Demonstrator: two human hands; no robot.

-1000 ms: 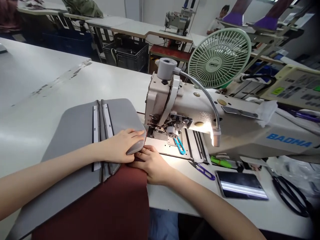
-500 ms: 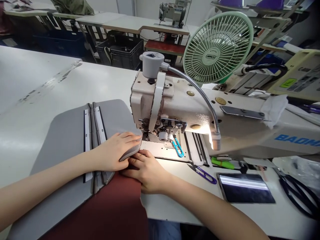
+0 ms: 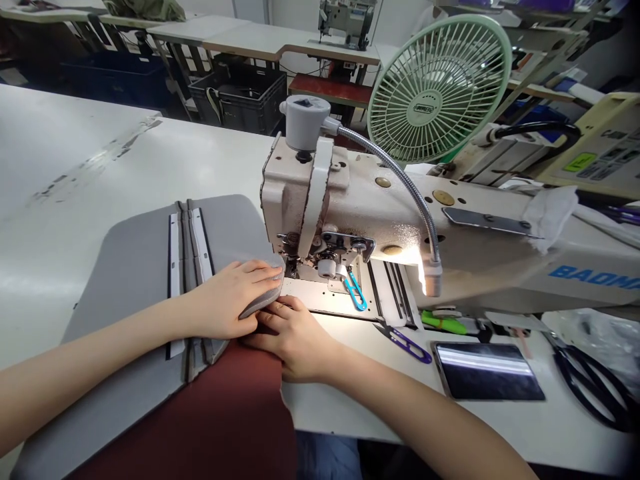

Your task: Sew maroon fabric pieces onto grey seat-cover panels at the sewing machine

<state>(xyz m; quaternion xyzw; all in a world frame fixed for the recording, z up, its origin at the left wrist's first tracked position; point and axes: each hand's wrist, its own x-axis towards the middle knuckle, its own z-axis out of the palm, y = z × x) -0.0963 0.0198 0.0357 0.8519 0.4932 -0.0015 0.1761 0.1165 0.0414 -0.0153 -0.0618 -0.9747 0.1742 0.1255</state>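
Observation:
A large grey fabric panel (image 3: 135, 267) with dark red material (image 3: 215, 420) on its other face lies under my hands, left of the sewing machine (image 3: 295, 193). Two white strips flank a raised seam (image 3: 186, 247) on the panel. My left hand (image 3: 227, 300) lies over the panel's curled edge by the presser foot, its fingers bent round the grey cloth. Just below, my right hand (image 3: 293, 337) grips the edge where the red material folds under, its fingertips partly hidden. The machine's head partly hides the needle area.
Blue thread snips (image 3: 356, 292) rest on the machine bed, and purple snips (image 3: 407, 345) lie to its right. Farther right are a phone (image 3: 487, 371), black-handled scissors (image 3: 595, 387) and a green-handled tool (image 3: 445, 323). A green fan (image 3: 440, 93) stands behind the machine.
The view has shifted slightly. Both hands and the panel keep nearly the same place beside the presser foot.

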